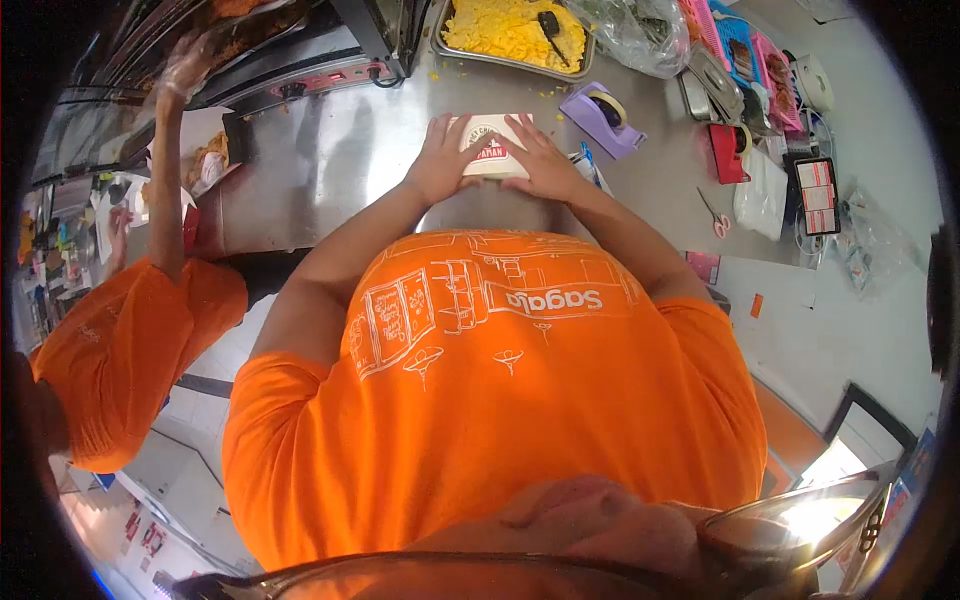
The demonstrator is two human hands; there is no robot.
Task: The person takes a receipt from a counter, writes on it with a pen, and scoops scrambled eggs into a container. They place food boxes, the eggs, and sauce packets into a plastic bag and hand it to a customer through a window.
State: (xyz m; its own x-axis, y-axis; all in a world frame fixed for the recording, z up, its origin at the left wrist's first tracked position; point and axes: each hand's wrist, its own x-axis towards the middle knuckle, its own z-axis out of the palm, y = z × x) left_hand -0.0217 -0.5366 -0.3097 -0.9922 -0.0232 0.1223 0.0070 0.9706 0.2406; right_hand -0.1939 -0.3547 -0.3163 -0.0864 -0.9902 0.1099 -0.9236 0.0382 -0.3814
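Note:
A cream paper food box [488,165] with red and black print lies on the steel counter in front of me. My left hand [440,165] is on its left side and my right hand [545,165] on its right. Fingers of both hands reach over the lid, with the thumbs near its front edge. Between them the two hands hold the box. A purple tape dispenser [603,122] stands to the right, and a small blue-and-white packet [588,165] is partly hidden behind my right hand.
At the back are a metal tray of yellow shreds [490,35] and a clear plastic bag [640,35]. Scissors [714,213] and a red tape dispenser [728,153] lie right. On the left, a co-worker's arm [166,180] reaches toward a heated cabinet [310,85].

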